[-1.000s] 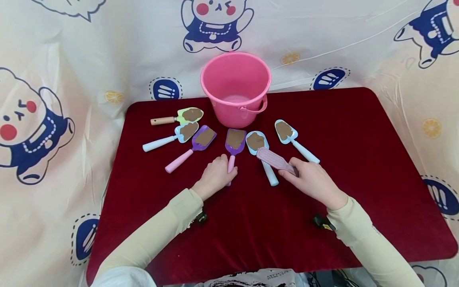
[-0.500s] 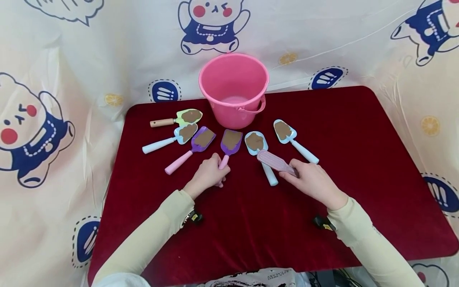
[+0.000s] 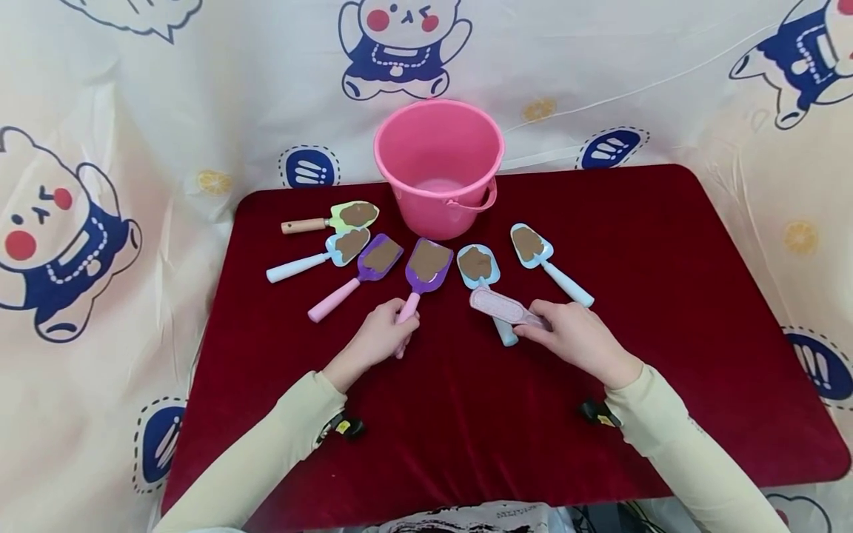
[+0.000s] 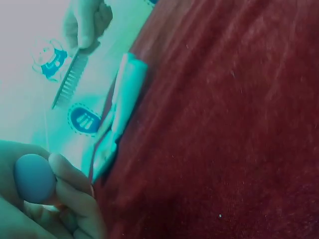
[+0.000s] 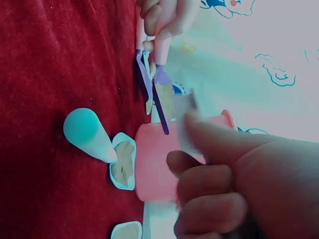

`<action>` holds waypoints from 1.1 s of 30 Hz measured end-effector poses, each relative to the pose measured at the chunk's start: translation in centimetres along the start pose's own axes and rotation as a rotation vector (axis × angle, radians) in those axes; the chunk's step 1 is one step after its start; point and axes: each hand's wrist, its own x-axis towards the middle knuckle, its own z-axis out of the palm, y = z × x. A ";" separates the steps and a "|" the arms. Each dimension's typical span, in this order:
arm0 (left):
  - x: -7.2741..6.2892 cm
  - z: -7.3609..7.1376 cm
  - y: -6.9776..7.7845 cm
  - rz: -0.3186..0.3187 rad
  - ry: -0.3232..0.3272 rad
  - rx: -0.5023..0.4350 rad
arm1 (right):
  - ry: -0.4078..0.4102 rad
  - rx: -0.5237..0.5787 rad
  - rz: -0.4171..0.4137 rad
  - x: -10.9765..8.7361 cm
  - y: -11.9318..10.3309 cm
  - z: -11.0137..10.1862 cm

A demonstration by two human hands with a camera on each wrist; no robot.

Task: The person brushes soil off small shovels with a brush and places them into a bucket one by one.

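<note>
My left hand (image 3: 373,337) grips the pink handle of a purple garden trowel (image 3: 429,265) with a brown patch in its blade. In the right wrist view this trowel (image 5: 162,94) is held above the cloth; the left wrist view shows its handle end (image 4: 35,178) inside the curled fingers. My right hand (image 3: 583,340) pinches the handle of a pale pinkish brush (image 3: 498,305), whose bristles point down in the left wrist view. The brush partly covers the handle of a light blue trowel (image 3: 476,264) lying beneath it, and is apart from the purple trowel.
A pink bucket (image 3: 440,211) stands at the back of the red cloth-covered table (image 3: 666,296). Left lie a green trowel (image 3: 355,215), a light blue trowel (image 3: 300,268) and a second purple trowel (image 3: 333,300). Another light blue trowel (image 3: 566,283) lies right.
My left hand has drawn back and left with the purple trowel, which has tilted to point up and right. The brush has shifted slightly left and toward me in my right hand.
</note>
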 end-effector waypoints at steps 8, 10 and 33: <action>-1.6 0.2 1.0 -0.010 -0.107 -0.137 | 0.066 -0.006 -0.017 0.4 -0.5 0.2; -1.8 0.3 1.3 -0.023 -0.126 -0.191 | 0.073 -0.006 -0.034 0.8 -0.6 0.2; -3.2 -0.2 3.5 -0.163 -0.241 -0.512 | 0.079 -0.027 -0.114 4.5 -3.2 2.8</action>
